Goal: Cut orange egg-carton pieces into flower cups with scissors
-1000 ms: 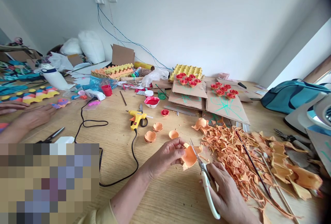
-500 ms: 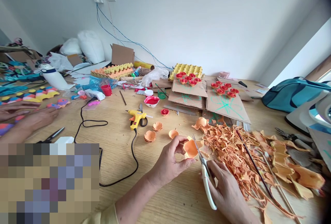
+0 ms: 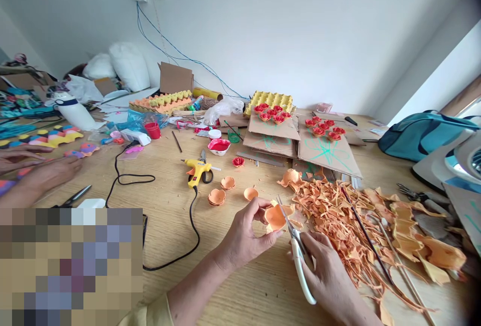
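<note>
Between the thumb and fingers of my left hand [image 3: 248,230] is an orange egg carton cup [image 3: 275,218] with an uneven rim. My right hand [image 3: 325,268] grips white-handled scissors [image 3: 302,271], whose blades lie at the cup's right edge, slightly apart. Just beyond my left hand, a trimmed orange cup [image 3: 251,194] sits on the table. Two more petal-edged cups, a front one [image 3: 217,197] and a back one [image 3: 227,182], rest to its left. A heap of orange carton scraps [image 3: 330,210] spreads right of the cup, partly behind my right hand.
A yellow glue gun [image 3: 198,172] lies left of the cups, its black cord looping forward. Behind stand a bowl of red paint [image 3: 219,146] and a red paper rose [image 3: 238,162]. Cardboard sheets [image 3: 326,155] carry more roses. At far left, another person's hands [image 3: 52,173] touch painted carton pieces.
The whole view has shifted slightly, with things appearing a little further left. Both hands keep nearly the same pose, the scissors still at the cup's edge.
</note>
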Action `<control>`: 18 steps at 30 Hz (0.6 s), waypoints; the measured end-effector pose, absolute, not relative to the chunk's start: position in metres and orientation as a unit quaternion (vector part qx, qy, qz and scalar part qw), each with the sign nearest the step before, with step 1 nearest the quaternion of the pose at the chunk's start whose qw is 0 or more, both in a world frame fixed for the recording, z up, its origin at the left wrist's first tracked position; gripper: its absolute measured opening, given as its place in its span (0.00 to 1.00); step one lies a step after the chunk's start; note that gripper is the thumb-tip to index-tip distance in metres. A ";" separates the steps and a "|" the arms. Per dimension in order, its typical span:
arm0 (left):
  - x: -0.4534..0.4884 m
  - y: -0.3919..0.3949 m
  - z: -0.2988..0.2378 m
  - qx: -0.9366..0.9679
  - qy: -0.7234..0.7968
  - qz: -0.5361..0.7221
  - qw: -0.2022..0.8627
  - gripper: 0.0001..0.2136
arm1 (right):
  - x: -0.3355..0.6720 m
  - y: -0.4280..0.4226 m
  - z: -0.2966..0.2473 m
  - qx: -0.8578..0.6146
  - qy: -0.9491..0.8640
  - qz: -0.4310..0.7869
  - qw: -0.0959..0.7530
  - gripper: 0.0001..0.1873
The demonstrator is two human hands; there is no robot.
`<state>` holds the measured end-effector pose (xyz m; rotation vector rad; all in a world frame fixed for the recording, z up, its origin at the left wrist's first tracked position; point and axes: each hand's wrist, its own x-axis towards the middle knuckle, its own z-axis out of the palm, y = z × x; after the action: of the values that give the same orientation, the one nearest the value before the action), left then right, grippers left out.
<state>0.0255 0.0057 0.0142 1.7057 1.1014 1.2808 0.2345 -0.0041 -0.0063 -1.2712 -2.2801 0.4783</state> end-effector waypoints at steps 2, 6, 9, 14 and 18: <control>0.026 0.006 0.016 0.665 0.426 0.496 0.360 0.15 | 0.233 -0.004 -0.005 -0.463 -0.836 0.166 0.243 0.16; 0.026 0.005 0.021 0.666 0.423 0.493 0.367 0.14 | 0.231 -0.004 -0.004 -0.463 -0.839 0.156 0.241 0.15; 0.025 0.004 0.023 0.668 0.420 0.486 0.376 0.14 | 0.232 -0.004 -0.004 -0.464 -0.840 0.158 0.234 0.11; 0.025 0.004 0.025 0.650 0.410 0.490 0.413 0.15 | 0.234 -0.004 -0.006 -0.464 -0.838 0.171 0.230 0.11; 0.024 0.005 0.026 0.629 0.390 0.499 0.450 0.17 | 0.235 -0.005 -0.009 -0.467 -0.831 0.182 0.239 0.15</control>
<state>0.0242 0.0050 0.0263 1.5563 0.9645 1.2335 0.2345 -0.0054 -0.0089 -1.2790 -2.2759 0.4994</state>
